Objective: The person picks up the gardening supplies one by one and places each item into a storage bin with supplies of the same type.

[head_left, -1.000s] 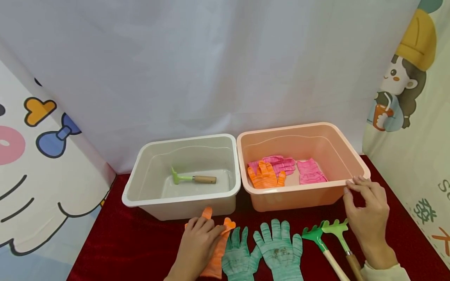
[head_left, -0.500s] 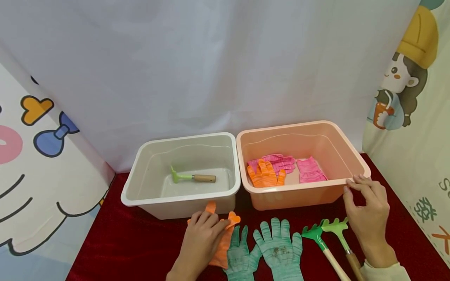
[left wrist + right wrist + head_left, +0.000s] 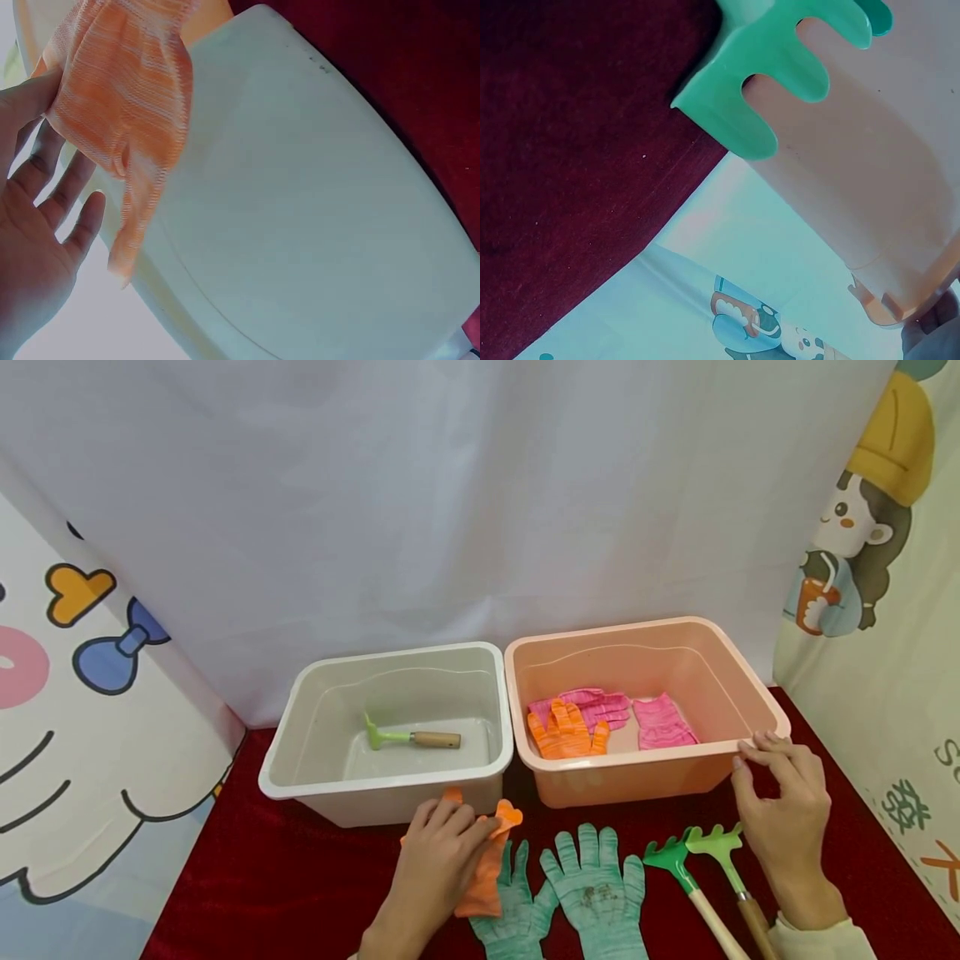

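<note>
My left hand (image 3: 435,864) pinches an orange knitted glove (image 3: 483,885) in front of the grey bin (image 3: 397,785). In the left wrist view the glove (image 3: 124,82) hangs from between thumb and fingers, with one glove finger dangling. My right hand (image 3: 787,810) grips the front right corner of the peach bin (image 3: 637,781), fingers over the rim and thumb below it. Beneath the left hand's glove lies one green glove (image 3: 513,914), partly covered. A second green glove (image 3: 600,893), stained dark on the palm, lies beside it.
Inside the grey bin lies a small green-headed rake (image 3: 435,741). The peach bin holds an orange glove (image 3: 562,739) and pink gloves (image 3: 663,725). Two more hand rakes, one dark green (image 3: 678,864) and one light green (image 3: 723,856), lie on the red cloth (image 3: 285,877) near my right hand.
The left hand has moved slightly right and up, away from me, lifting the orange glove along; more of its cuff has come into view. My right hand stays on the peach bin's rim.
</note>
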Tool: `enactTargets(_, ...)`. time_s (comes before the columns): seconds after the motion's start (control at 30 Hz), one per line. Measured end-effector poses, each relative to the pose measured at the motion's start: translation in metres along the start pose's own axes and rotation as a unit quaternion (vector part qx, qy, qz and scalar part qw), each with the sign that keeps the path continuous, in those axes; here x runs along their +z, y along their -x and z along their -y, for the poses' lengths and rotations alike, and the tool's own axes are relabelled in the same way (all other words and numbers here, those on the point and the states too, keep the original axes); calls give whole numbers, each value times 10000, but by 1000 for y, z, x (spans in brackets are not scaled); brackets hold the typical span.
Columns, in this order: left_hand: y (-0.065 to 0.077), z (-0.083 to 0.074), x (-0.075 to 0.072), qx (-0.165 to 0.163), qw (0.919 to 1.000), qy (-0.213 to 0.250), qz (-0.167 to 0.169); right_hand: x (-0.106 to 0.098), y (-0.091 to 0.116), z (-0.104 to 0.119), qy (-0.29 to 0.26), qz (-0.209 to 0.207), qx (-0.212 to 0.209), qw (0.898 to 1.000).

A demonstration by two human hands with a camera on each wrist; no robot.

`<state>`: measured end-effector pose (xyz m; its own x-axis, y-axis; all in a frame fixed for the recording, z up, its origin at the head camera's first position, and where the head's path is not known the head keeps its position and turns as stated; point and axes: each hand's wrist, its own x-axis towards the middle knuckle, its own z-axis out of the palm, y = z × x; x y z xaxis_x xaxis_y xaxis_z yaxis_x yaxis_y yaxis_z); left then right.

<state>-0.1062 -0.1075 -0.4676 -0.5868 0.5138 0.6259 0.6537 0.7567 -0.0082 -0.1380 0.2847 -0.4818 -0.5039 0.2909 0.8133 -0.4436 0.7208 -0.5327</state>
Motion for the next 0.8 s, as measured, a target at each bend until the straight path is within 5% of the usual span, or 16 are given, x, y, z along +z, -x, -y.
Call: enactTargets(0.8, -21, -14, 2, -24, 9996, 287, 20, 1, 0, 1, 4, -27, -67, 10000)
